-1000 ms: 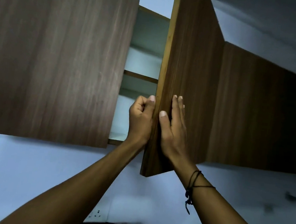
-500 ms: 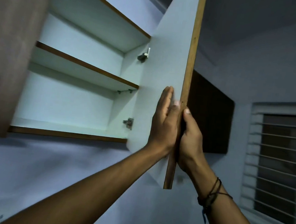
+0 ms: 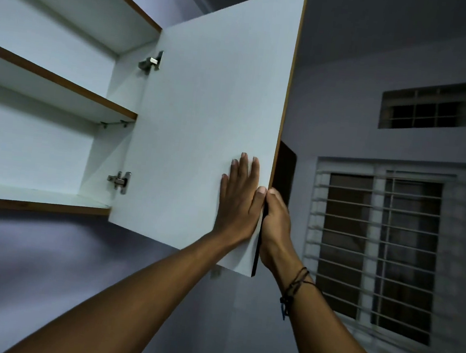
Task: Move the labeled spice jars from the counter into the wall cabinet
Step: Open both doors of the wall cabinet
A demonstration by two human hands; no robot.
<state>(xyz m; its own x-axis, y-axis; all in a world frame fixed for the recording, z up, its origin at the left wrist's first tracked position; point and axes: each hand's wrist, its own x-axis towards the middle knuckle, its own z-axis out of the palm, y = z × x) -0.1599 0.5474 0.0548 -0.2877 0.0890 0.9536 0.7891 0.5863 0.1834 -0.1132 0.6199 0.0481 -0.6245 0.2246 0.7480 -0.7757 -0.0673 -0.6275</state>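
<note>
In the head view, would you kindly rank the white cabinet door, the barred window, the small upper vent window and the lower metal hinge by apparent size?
Largest to smallest, as seen:
1. White cabinet door, though nearness to the camera inflates it
2. Barred window
3. Small upper vent window
4. Lower metal hinge

Wall cabinet (image 3: 43, 139) upper left, w/ mid shelf (image 3: 57, 83) inside. Its open door (image 3: 207, 133) hangs to the right, hinges (image 3: 119, 181) btwn them. Left hand (image 3: 237, 202) flat on door's inner face; right hand (image 3: 276, 218) behind door's edge. Barred window (image 3: 379, 249) far right, small vent window (image 3: 425, 110) above it.
</note>
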